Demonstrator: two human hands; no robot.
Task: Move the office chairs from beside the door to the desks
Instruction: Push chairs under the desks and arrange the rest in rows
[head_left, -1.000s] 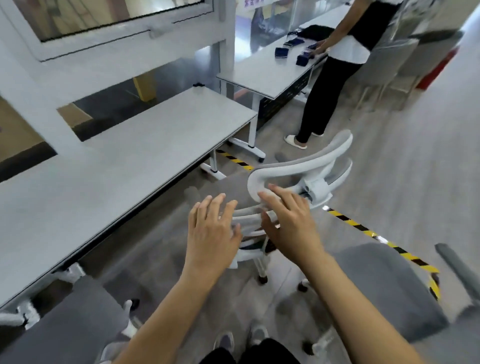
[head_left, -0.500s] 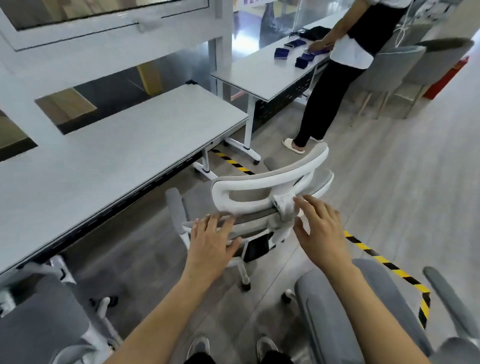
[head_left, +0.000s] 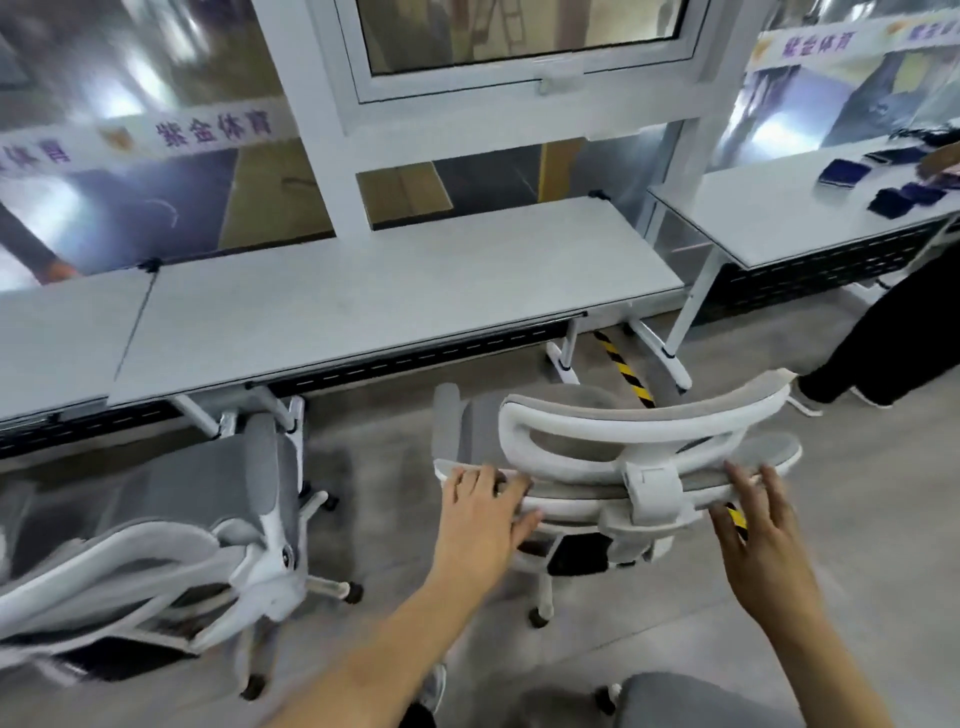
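Observation:
A white-framed office chair (head_left: 613, 467) with grey mesh and a curved headrest stands in the middle, its seat toward the long grey desk (head_left: 389, 301). My left hand (head_left: 483, 514) grips the left end of its backrest top, fingers over the edge and thumb underneath. At the right end of the backrest is my right hand (head_left: 763, 530), fingers spread, the tips at the edge and holding nothing. A second office chair (head_left: 208, 525) of the same kind stands at the desk on the left.
A third chair's grey seat (head_left: 701, 701) is at the bottom right, close to my legs. Another desk (head_left: 769, 228) with dark items stands at the right, a person (head_left: 883, 338) beside it. Yellow-black floor tape (head_left: 623, 369) runs between the desks. Glass wall behind.
The chair has swung round so its seat faces the long desk and stands closer to it. My hands have spread to the two ends of the backrest. The view has turned left.

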